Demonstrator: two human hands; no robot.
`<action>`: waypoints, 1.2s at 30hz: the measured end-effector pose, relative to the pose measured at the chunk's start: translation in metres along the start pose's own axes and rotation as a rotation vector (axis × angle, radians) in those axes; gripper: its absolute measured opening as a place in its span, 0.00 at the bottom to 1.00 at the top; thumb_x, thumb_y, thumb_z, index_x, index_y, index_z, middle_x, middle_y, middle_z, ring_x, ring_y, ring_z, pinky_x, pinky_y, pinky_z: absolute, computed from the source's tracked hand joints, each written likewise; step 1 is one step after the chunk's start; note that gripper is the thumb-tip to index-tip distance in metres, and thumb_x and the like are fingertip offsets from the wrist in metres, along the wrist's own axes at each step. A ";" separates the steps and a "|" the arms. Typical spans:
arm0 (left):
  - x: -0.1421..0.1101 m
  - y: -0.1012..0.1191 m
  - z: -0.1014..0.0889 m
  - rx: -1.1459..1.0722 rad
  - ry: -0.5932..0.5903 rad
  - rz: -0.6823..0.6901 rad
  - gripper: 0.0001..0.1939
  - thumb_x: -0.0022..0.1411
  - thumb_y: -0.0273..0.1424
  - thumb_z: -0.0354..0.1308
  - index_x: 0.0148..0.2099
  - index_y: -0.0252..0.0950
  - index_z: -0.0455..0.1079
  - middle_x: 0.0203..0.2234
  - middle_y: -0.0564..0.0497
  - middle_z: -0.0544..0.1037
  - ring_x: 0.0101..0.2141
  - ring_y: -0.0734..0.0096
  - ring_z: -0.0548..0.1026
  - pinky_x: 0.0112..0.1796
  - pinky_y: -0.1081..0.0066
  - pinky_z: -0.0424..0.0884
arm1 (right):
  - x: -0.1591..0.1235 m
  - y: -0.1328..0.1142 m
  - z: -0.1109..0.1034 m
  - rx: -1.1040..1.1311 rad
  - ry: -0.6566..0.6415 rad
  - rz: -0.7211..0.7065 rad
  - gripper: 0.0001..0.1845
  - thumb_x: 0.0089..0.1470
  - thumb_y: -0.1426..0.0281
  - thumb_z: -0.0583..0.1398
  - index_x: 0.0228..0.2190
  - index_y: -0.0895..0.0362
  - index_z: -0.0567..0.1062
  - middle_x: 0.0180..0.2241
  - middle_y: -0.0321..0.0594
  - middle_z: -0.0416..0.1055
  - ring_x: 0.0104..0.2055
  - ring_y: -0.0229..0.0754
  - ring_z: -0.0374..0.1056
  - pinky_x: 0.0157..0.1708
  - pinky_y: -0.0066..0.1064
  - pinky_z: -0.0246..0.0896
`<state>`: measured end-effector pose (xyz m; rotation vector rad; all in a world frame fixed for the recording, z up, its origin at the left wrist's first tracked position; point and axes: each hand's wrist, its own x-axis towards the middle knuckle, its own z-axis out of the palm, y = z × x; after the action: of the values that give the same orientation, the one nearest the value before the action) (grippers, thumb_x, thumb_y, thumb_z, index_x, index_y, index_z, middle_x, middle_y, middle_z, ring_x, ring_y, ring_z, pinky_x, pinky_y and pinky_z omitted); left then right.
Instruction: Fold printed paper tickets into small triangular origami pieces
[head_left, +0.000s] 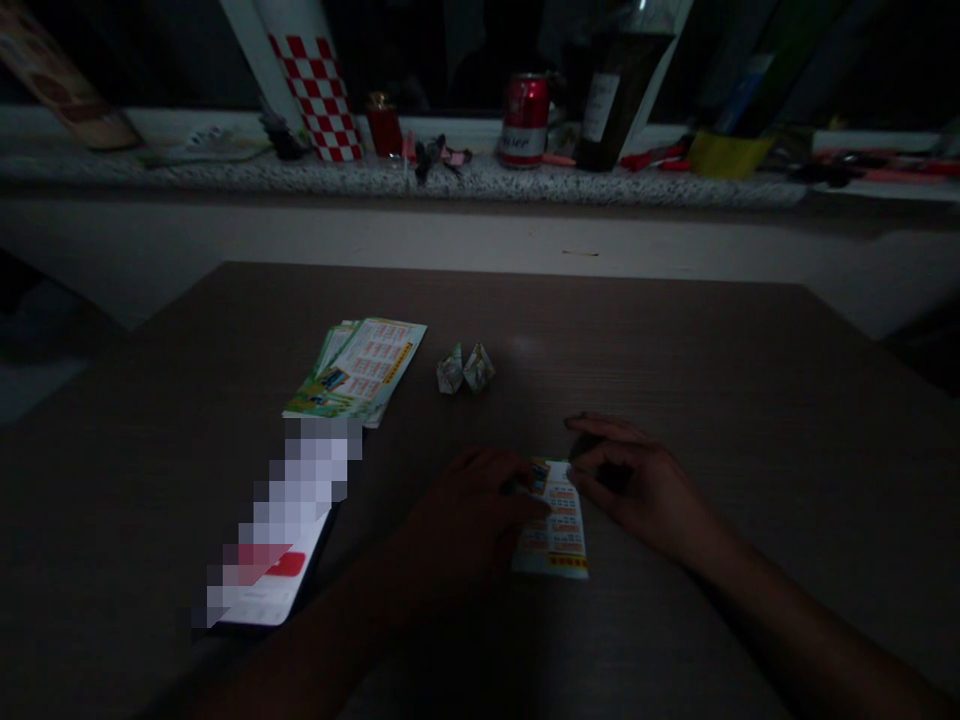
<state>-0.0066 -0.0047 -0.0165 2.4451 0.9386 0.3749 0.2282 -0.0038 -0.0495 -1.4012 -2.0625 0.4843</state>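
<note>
A small printed calendar card (568, 535) lies on the table in front of me, its left part hidden under my left hand. My left hand (480, 505) is curled over the card's left side, with the thumb across its face and the fingers near the top edge. At the card's upper right corner, my right hand (637, 485) is closed in a pinch, thumb and index finger together. Beyond my hands stand two small folded paper pieces (464, 370), side by side, with a similar green and white print. The light is dim.
On the left, a stack of calendar cards (367, 365) touches or nearly touches a lit phone (270, 590), its screen partly blurred. The wooden table (675, 340) ends at a wall. A granite sill (450, 185) above holds a red can (525, 120), a dark bottle (604, 100) and a checkered tube (319, 95).
</note>
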 end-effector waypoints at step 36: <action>0.000 -0.004 0.012 0.010 0.224 -0.119 0.29 0.54 0.28 0.63 0.56 0.37 0.59 0.51 0.45 0.67 0.51 0.57 0.65 0.51 0.57 0.65 | -0.025 -0.023 -0.002 0.291 -0.092 -0.055 0.32 0.50 0.77 0.62 0.55 0.48 0.63 0.45 0.40 0.74 0.47 0.45 0.72 0.46 0.37 0.70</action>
<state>-0.0035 -0.0061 -0.0285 2.3769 1.1757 0.6114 0.2202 -0.0357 -0.0413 -1.1666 -2.0001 0.8035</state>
